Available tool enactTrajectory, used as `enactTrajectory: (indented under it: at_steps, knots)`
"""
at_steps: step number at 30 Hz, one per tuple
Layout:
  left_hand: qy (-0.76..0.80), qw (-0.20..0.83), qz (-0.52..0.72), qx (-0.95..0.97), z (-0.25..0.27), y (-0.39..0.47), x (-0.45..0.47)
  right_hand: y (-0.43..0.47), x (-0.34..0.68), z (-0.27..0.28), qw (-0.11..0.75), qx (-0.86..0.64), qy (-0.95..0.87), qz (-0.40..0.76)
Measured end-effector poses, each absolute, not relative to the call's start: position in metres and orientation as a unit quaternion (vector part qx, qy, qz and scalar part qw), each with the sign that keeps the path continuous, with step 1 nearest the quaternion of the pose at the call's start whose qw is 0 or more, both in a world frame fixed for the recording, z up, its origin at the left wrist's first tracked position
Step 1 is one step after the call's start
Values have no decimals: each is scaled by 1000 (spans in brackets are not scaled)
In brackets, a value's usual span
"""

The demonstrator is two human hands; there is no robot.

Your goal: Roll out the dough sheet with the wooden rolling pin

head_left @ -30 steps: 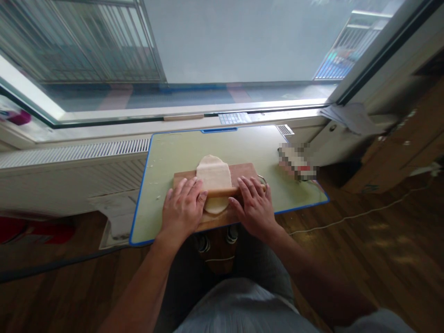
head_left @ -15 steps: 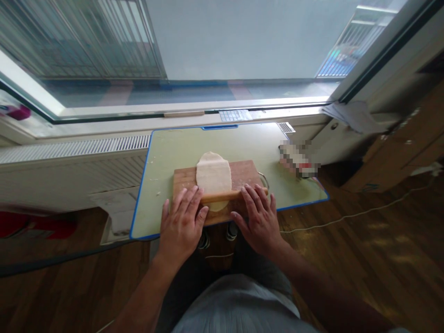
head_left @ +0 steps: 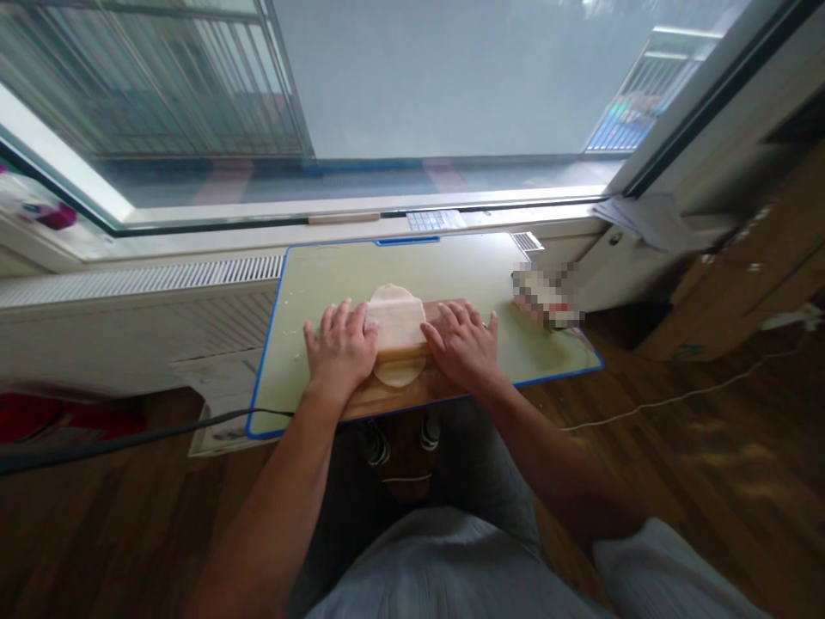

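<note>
A wooden rolling pin (head_left: 403,352) lies crosswise on a flat, elongated sheet of pale dough (head_left: 397,320). Its ends are hidden under my palms. My left hand (head_left: 340,348) presses on the left end, fingers stretched forward and slightly spread. On the right end rests my right hand (head_left: 465,344), also flat with its fingers extended and the thumb at the dough's edge. Beneath the dough is a wooden cutting board (head_left: 387,402). The dough's far end reaches past the board's back edge, and a short rounded part shows on the near side of the pin.
The board rests on a pale green mat or tabletop with a blue rim (head_left: 335,262). A pixelated object (head_left: 546,297) sits on its right side. Behind are a radiator (head_left: 161,284) and a window sill. Cardboard boxes (head_left: 728,275) stand right; a dark strap (head_left: 193,423) crosses at left.
Both hands have slid forward over the rolling pin, from fingertips to palms on it. The pin has turned a little and moved slightly away from me. The strap at left has shifted up.
</note>
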State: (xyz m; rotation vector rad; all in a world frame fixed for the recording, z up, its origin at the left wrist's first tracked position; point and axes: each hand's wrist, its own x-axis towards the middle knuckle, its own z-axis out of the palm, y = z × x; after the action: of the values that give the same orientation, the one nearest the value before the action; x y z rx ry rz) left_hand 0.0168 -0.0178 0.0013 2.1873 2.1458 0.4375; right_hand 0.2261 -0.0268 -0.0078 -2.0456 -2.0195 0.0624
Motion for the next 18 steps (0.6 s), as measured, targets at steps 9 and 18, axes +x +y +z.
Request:
enactTrajectory:
  at_steps: [9, 18]
  knots:
    - [677, 28, 130, 724, 0, -35, 15, -48, 232, -18, 189, -678, -710, 8]
    - [658, 21, 166, 734, -6, -59, 13, -82, 237, -25, 199, -660, -724, -23]
